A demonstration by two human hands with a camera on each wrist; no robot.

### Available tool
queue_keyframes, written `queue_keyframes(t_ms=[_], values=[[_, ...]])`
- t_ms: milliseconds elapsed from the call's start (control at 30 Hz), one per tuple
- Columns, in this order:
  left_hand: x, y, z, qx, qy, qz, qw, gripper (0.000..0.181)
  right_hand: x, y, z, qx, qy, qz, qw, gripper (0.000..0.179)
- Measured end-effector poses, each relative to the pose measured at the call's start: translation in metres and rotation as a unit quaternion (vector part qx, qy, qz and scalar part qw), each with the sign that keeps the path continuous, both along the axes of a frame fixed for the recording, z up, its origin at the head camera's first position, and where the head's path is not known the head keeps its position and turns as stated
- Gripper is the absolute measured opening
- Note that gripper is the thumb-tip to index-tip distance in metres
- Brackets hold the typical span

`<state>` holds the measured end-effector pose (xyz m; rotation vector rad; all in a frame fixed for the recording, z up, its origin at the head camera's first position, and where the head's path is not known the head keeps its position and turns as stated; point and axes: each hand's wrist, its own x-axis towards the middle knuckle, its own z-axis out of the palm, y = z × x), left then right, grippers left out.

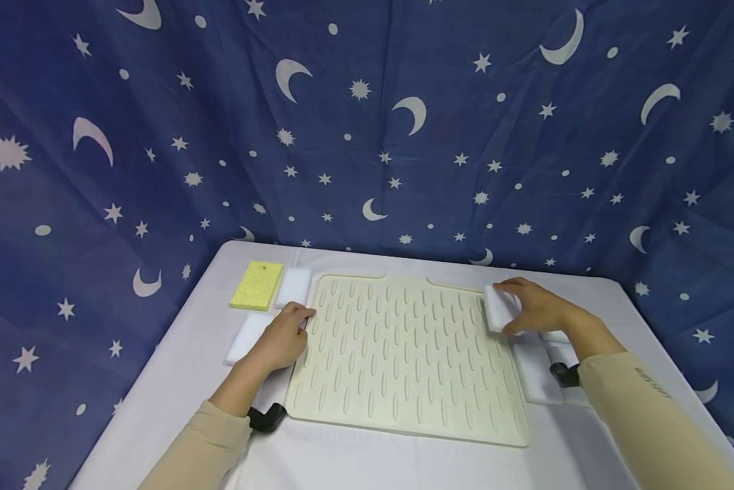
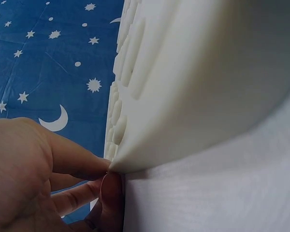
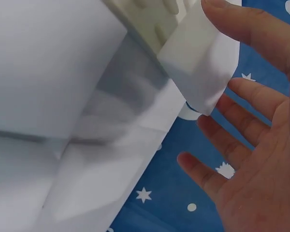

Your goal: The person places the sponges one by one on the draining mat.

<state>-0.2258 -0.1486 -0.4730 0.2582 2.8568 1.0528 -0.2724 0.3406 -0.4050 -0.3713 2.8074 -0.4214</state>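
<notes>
- The mat [image 1: 404,381] lies flat in the middle of the table [image 1: 342,456], a wide cream sheet with rounded near corners and a smooth, matte look.
- Rows of long, slim raised ovals cover it, running roughly from near to far; a thin raised rim follows its border, broken by a flat gap around the middle of the far side.
- The left hand [image 1: 284,337] pinches the mat's left edge between thumb and finger.
- The right hand [image 1: 538,306] grasps a white block [image 1: 499,309] between thumb and fingers, tilted at the mat's far right corner; whether block and mat touch, I cannot tell.
- This block is plain white, flat-faced and straight-edged, with soft grey shading.
- Left of the mat lie a speckled yellow sponge [image 1: 257,286] and two white pads [image 1: 294,287].
- Right of it, more white slabs [image 1: 535,374] lie partly hidden by the right forearm.
</notes>
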Motion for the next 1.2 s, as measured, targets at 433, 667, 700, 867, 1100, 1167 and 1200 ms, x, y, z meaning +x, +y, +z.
queue_keyframes(t_ms=[433,667,700,867,1100,1167,1200], values=[[-0.002,-0.001,0.0,-0.003,-0.003,0.002,1.0,0.05,-0.005,-0.018,-0.004,-0.007,-0.005,0.007,0.9999,0.104],[-0.001,0.001,0.0,-0.002,-0.002,0.003,1.0,0.049,-0.009,-0.025,-0.01,-0.019,-0.024,0.0,0.9995,0.107],[-0.001,0.001,0.0,0.0,-0.003,0.004,1.0,0.049,-0.009,-0.026,-0.011,-0.02,-0.027,-0.002,0.9994,0.107],[0.0,0.001,-0.001,0.005,-0.004,0.006,1.0,0.049,-0.01,-0.03,-0.013,-0.02,-0.026,0.007,0.9994,0.109],[0.0,0.001,-0.003,-0.003,0.003,0.003,1.0,0.048,-0.01,-0.033,-0.016,-0.022,-0.014,0.027,0.9993,0.107],[0.0,0.001,-0.004,-0.003,0.004,0.003,1.0,0.048,-0.011,-0.033,-0.017,-0.022,-0.014,0.026,0.9993,0.106],[0.0,0.001,-0.004,-0.003,0.004,0.003,1.0,0.048,-0.011,-0.033,-0.017,-0.021,-0.015,0.025,0.9993,0.106]])
